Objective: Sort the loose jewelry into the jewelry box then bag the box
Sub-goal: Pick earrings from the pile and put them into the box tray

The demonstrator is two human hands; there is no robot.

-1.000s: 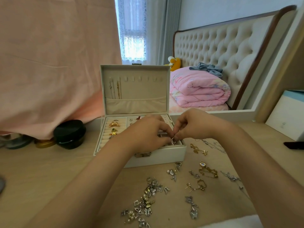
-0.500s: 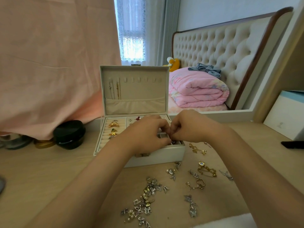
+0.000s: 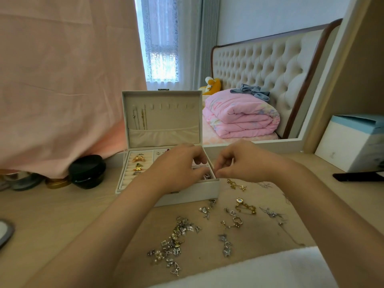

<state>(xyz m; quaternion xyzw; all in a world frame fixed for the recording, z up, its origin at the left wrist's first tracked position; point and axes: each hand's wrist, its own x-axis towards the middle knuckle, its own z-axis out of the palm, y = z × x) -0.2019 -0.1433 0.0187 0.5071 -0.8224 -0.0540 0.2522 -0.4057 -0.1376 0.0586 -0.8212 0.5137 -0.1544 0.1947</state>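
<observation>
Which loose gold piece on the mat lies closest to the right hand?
The gold chain just right of the box; the gold bracelet lies nearer the camera.

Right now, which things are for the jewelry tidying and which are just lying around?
For the job: open white jewelry box; loose silver and gold jewelry on the beige mat.
Just lying about: round black jar; white-and-blue cardboard box; rolled pink quilt; yellow plush toy.

Desk (image 3: 52,208): jewelry box (image 3: 197,191), jar (image 3: 87,171)
</observation>
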